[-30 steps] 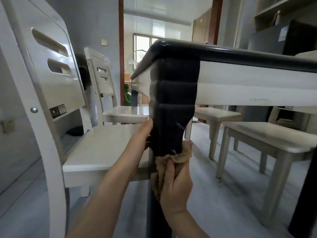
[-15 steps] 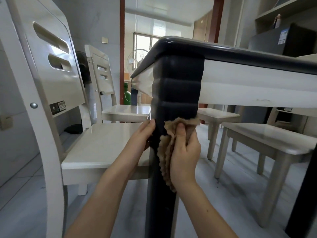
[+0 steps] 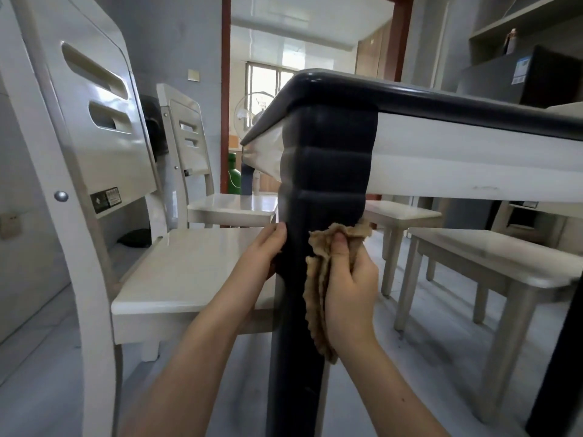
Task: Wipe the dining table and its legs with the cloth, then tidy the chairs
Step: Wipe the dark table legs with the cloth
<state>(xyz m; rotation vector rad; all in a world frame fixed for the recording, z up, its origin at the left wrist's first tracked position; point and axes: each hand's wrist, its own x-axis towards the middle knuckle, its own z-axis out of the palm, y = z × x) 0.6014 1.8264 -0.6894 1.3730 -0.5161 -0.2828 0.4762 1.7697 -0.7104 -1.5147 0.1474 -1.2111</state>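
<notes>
the table [image 3: 473, 159] stands over its dark leg [image 3: 328, 184], with 1 chair [image 3: 189, 266] just beside it on the left. the left hand [image 3: 268, 247] grips the leg's left edge, fingers curled round it, while the right hand [image 3: 350, 288] clutches the bunched cloth [image 3: 318, 279] against the leg's front. loosely bunched, the cloth could skip the ridge grooves above, leaving them unwiped.

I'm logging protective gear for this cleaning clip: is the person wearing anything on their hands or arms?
No. The left hand and right hand are bare: no gloves, and no rings show. Both forearms are bare to the frame edge, with no sleeves, watch or bracelet in view.
</notes>
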